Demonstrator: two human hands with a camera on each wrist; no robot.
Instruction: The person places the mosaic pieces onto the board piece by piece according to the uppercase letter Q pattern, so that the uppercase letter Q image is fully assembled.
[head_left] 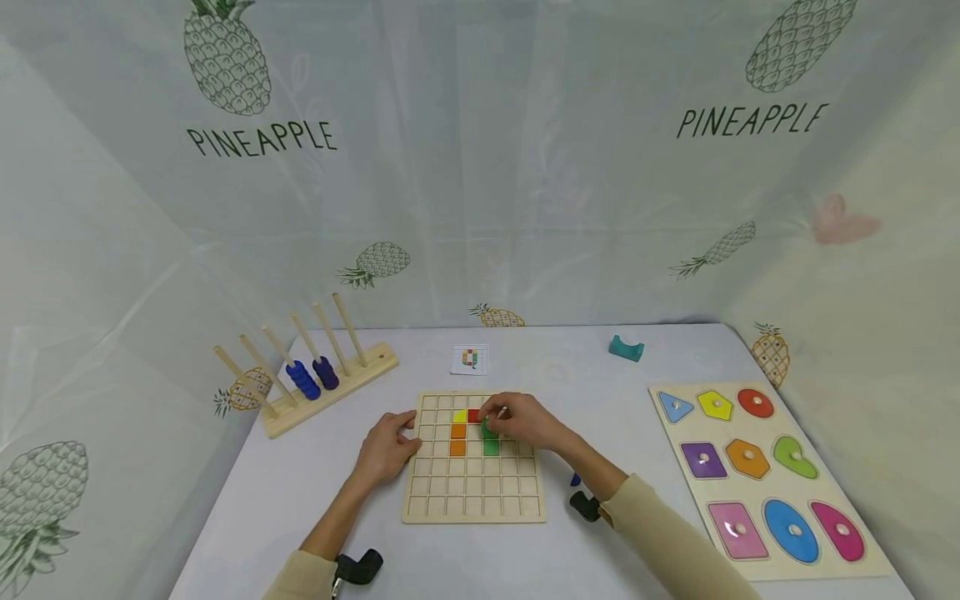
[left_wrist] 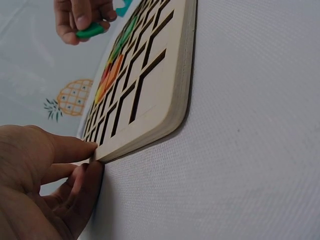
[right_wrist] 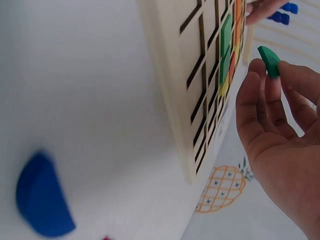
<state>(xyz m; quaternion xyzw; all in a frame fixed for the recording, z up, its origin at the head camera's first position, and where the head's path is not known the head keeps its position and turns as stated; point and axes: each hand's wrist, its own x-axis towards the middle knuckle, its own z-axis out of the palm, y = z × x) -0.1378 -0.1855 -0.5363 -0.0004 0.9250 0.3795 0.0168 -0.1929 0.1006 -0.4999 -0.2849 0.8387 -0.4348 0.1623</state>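
The left hand [head_left: 387, 450] rests parted fingers against the left edge of the grid board [head_left: 472, 492], presumably steadying it; above the board, the right hand [head_left: 525, 419] pinches a green piece [right_wrist: 270, 61] narrowly, leaving much of it uncovered.

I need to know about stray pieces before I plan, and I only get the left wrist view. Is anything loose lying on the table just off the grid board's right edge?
Observer: Yes, a blue piece lies on the table to the right of the board, close to the right forearm.

Operator: Good to know. And what lies beyond the board's far edge?

Observer: A small white card with a coloured pattern on it lies there, apart from the board.
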